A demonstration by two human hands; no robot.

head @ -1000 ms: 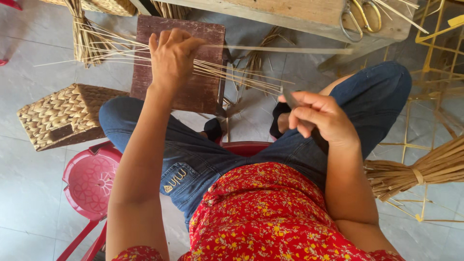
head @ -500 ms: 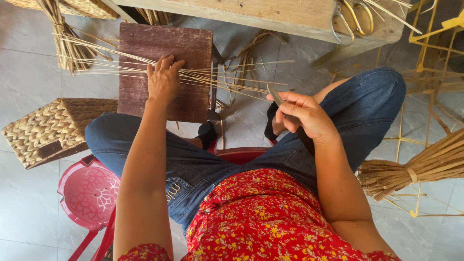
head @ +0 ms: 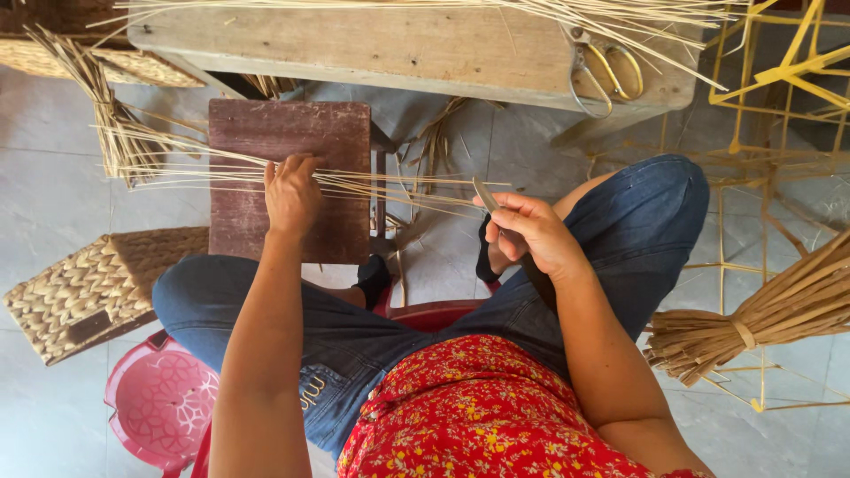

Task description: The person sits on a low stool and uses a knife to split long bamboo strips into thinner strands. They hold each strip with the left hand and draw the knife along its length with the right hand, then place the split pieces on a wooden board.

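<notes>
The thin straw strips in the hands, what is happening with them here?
A seated person presses a fan of thin straw strips onto a dark wooden board with the left hand. The right hand holds a small blade near the strips' other ends. Scissors lie on the wooden bench ahead, a woven basket sits at the left, and a tied straw bundle at the right.
</notes>
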